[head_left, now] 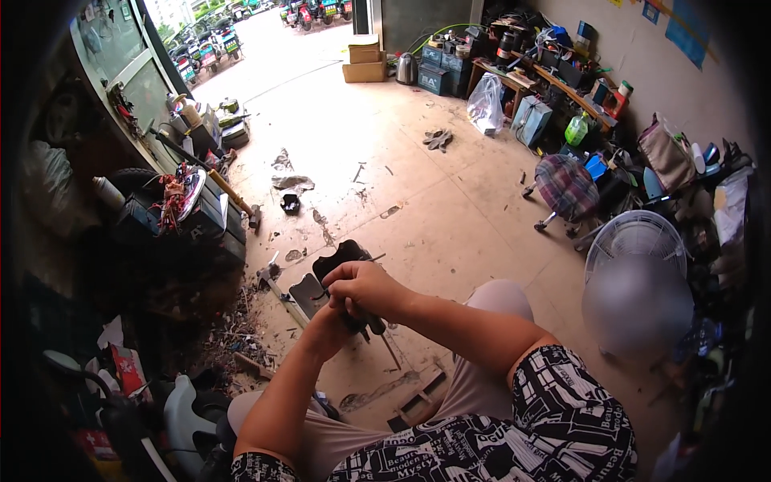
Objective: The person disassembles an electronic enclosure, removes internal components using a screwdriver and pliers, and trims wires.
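Observation:
My right hand (pixel 363 289) reaches across above my left hand (pixel 328 328), its fingers bent and pinched together. What it pinches is too small to make out. My left hand is closed low behind it, its fingers mostly hidden. Right by both hands is a black curved panel (pixel 344 254) with a wavy edge, and a dark grey plate (pixel 307 292) lies just left of it. Beneath my right wrist, a thick dark grip (pixel 375 324) and a thin rod (pixel 392 353) jut toward me; which hand holds them, if either, I cannot tell.
A hammer (pixel 283 297) lies left of my hands, near scattered scraps (pixel 233 333). A metal bracket (pixel 418 399) rests between my legs. Batteries (pixel 217 217) stand at left, with a long-handled sledgehammer (pixel 229 189). At right are a plaid stool (pixel 566 185) and a fan (pixel 638 241).

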Tool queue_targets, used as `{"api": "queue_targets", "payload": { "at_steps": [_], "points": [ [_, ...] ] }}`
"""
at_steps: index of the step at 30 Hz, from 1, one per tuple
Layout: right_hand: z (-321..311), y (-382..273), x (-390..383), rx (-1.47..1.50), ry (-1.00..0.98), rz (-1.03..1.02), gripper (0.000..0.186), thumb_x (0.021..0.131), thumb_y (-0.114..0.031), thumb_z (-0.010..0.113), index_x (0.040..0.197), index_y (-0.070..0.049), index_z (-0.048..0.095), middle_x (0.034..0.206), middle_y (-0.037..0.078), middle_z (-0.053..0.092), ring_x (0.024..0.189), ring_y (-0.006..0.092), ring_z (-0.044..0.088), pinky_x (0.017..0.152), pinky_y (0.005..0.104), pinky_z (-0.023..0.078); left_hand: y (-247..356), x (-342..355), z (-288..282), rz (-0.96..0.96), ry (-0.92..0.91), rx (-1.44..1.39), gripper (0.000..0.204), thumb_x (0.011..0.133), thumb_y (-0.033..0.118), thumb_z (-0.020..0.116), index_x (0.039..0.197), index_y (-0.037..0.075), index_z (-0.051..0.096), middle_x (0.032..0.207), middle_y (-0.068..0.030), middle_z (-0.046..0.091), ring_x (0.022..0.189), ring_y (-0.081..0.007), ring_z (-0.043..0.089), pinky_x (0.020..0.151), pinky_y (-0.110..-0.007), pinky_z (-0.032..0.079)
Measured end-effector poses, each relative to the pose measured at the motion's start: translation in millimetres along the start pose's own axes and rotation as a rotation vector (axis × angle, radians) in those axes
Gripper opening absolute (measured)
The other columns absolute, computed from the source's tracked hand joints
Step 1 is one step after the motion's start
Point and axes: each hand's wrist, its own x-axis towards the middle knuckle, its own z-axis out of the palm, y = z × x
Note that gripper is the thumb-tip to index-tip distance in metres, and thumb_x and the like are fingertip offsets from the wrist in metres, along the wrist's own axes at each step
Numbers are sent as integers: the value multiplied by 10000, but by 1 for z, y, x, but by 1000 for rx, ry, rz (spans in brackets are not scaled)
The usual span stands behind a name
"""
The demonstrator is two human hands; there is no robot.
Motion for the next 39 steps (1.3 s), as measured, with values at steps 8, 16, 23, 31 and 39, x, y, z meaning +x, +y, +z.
{"api": "queue_targets", "payload": {
  "at_steps": [8,16,23,31,39],
  "points": [
    [4,11,4,-516,25,-284,448,831,-161,624,1227,30,542,1140,187,619,803,197,638,720,305,537,-14,13,-7,42,212,-265,428,937,357,419,1257,84,500,1092,-74,593,1000,-237,591,874,-418,512],
    [-10,-27,-25,-515,326,-871,293,765,30,493,1021,-17,627,886,80,660,800,135,589,680,244,480,26,17,-4,87,418,-422,295,921,289,384,1061,91,552,1056,-158,618,964,-297,598,840,-493,492],
    [4,-14,-24,-732,394,-1077,266,720,50,528,944,-26,652,667,53,622,608,174,552,551,275,446,41,-2,10,176,219,-514,285,904,297,369,1002,114,563,1028,-117,625,1028,-264,571,939,-592,413],
    [19,11,-20,-979,242,-1473,312,676,105,568,924,-74,631,684,11,589,601,194,464,532,295,385,36,7,16,318,168,-538,344,952,272,322,993,54,586,1071,-113,629,1104,-297,570,1028,-513,417],
    [37,38,-23,-1039,69,-1452,259,730,-159,747,973,-140,658,817,-13,643,753,222,524,673,328,461,34,11,13,276,165,-583,218,920,296,414,948,114,530,1052,-89,601,1037,-301,587,848,-491,472]
  ]
}}
